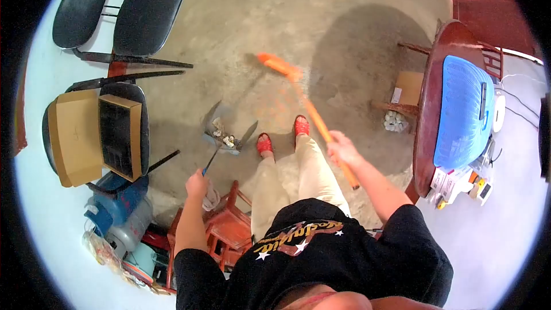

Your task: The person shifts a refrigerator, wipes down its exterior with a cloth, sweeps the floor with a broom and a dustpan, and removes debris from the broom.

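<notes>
My right hand [342, 148] is closed round the orange handle of a broom [317, 119], whose orange head is slightly blurred above the concrete floor in front of my feet. My left hand [197, 183] grips the upper end of a thin dark and blue handle. That handle leads down to a dustpan [231, 150] on the floor, left of my red sandals. Pale crumpled scraps [220, 130] lie inside the dustpan. The broom head is apart from the dustpan, up and to the right of it.
Black chairs [150, 11] stand at the left, one bearing an open cardboard box [74, 138]. Wooden stools [229, 224] and a blue container [120, 195] are at the lower left. A round table [425, 161] at the right holds a blue mesh cover [462, 109].
</notes>
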### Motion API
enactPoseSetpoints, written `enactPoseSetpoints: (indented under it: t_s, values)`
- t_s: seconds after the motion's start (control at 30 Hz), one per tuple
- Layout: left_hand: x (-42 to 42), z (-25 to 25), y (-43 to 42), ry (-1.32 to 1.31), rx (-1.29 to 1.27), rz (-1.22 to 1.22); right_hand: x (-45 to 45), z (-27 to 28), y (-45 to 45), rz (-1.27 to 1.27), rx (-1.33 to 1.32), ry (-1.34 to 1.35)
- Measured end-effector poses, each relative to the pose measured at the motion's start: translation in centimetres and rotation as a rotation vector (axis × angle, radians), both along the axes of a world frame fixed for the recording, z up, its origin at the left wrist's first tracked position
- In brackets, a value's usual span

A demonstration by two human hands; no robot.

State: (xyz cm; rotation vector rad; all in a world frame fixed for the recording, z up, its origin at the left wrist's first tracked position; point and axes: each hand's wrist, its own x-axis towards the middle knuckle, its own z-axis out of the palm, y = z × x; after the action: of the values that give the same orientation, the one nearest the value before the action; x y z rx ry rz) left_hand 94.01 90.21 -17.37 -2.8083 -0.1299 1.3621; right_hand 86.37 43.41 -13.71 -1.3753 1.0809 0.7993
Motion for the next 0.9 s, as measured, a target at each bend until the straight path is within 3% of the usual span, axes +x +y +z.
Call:
enactPoseSetpoints:
  t_s: [0.13, 0.2, 0.23, 0.27, 0.33, 0.37, 0.43, 0.47, 0.53, 0.57, 0.6, 0.63, 0.8, 0.9]
  values:
    - [-1.4, -0.6, 1.8, -0.029, -0.054, -0.008, 1.3, -4.8, -1.6, -0.106, -0.204, -0.016]
    - [-1.6, -0.6, 2.3, -0.028, -0.075, -0.054, 0.3, -9.9, 0.6, -0.34, -0.246, -0.086]
    - [-1.5, -0.6, 2.3, -0.025, -0.077, -0.039, -0.1, -11.6, 1.8, -0.263, -0.193, -0.099]
    - [-1.4, -0.7, 2.2, -0.024, -0.08, -0.024, 1.9, -7.4, 5.4, -0.365, -0.132, -0.1]
    - [-1.0, -1.0, 2.4, -0.023, -0.097, -0.057, 1.2, -9.4, 11.9, -0.52, 0.025, -0.103]
    - [-0.9, -0.9, 2.7, -0.021, -0.109, -0.081, 0.2, -9.4, 14.8, -0.454, 0.069, -0.188]
    - [0.0, -0.4, 2.4, -0.014, -0.097, -0.14, 0.1, -5.5, 18.5, -0.256, 0.143, -0.061]
    - [0.9, -0.4, 1.7, -0.009, -0.092, -0.2, 0.7, -3.0, 18.7, -0.248, 0.304, 0.022]
    - [0.1, -0.9, 3.3, -0.142, -0.172, -0.146, 0.2, -4.6, 17.8, -0.154, 0.596, 0.093]
    - [0.7, -0.8, 3.3, -0.068, -0.138, -0.105, 0.5, -3.0, 17.1, -0.194, 0.721, 0.143]
    - [-1.3, -13.5, 10.8, -0.068, -0.5, 0.211, 0.0, 0.8, 16.6, 0.014, 0.535, -0.04]
    - [2.3, -1.3, 3.0, 0.043, -0.13, -0.129, 0.6, 3.5, 16.1, 0.04, 0.524, -0.046]
    - [3.3, -2.3, 5.3, -0.042, -0.163, -0.295, 0.2, 3.6, 9.5, 0.029, 0.157, -0.03]
    - [3.6, -2.3, 5.3, -0.066, -0.153, -0.348, -1.3, -0.7, 6.0, -0.109, 0.035, -0.073]
